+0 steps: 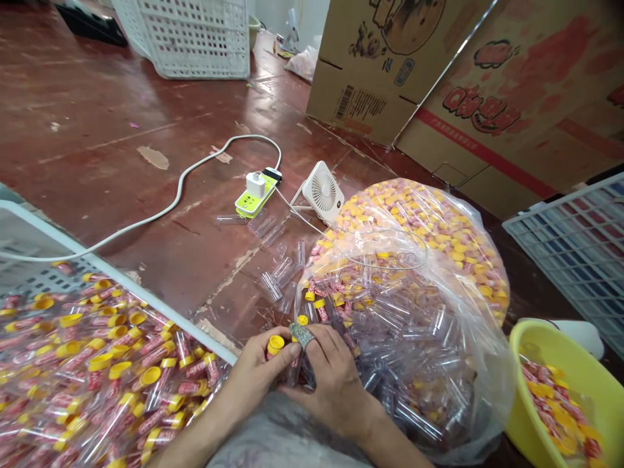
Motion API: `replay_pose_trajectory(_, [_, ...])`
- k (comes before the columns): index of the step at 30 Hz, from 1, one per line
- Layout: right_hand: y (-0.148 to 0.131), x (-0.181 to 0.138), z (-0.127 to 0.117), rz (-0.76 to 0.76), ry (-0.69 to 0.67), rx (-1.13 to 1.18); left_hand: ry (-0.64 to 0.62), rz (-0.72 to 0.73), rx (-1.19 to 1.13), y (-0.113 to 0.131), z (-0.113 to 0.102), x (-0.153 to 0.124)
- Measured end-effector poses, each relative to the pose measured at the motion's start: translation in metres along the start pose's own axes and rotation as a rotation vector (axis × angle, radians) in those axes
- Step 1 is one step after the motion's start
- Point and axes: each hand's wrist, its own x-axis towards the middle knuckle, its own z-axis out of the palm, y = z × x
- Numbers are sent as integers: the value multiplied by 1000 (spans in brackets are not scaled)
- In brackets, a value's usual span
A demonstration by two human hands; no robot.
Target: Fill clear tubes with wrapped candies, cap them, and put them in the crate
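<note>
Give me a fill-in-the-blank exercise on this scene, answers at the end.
The bare right hand has a grey cloth-like band around one ____.
The bare left hand holds a small cylindrical tube with a ____ cap.
The small round-grilled fan near the yellow-green power strip is coloured ____.

Missing words: finger; yellow; white.

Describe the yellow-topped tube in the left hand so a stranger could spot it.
Find the big clear bag; by its left edge is the left hand, holding the tube. Its yellow top looks larger than the one beside the grey finger wrap on the right hand.
</note>
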Motion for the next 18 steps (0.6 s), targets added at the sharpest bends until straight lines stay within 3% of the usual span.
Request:
replay_pose_trajectory(3, [2,2,0,2,-43,25,-9,-4,13,0,1,1])
replay_pose_trajectory(6, [12,14,-14,72,-235,47,-87,-45,120,14,-15,-8])
replay_pose_trajectory(10, [28,33,-22,317,-390,-249,-120,-150,561,25,-73,-39])
replay_pose_trajectory(14, [36,48,-9,416,-553,-536,23,-259,1026,1,-139,-68])
replay_pose_trajectory(16, [36,53,-2,424,-610,-570,59,-297,1196,-12,-157,-75])
replay_pose_trajectory(18, [37,54,2,428,-623,-577,69,-285,1316,-14,-158,-76])
